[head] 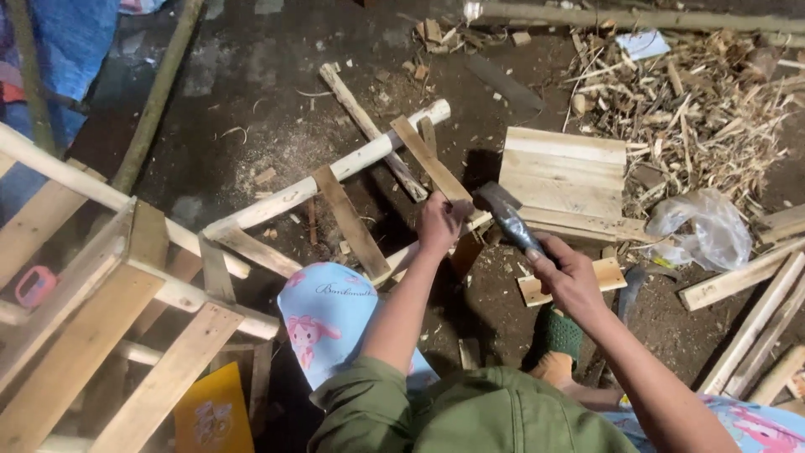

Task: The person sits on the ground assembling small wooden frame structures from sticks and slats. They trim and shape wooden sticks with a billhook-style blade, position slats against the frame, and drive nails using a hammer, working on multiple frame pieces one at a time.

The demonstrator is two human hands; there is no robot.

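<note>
Head view looks down on a person nailing a slat frame together on a dirt floor. Right hand (568,273) is wrapped tight around the dark handle of a hammer (507,216), fingers fully curled with no gap showing, and the head is raised just above and to the right of the left fingertips. Left hand (440,222) pinches closed at the near end of a flat wooden slat (429,159), thumb and fingers meeting on the spot where it crosses the lower pole; whether a nail sits between them is too small to tell. That slat runs up and away from the fingers to the pale round pole (335,172) beyond.

Done well, I judge, the blow should fall straight down, short and light at first, with the left fingers kept low and clear of the hammer's path, and the slat pressed flat on the pole so it cannot skid.
</note>
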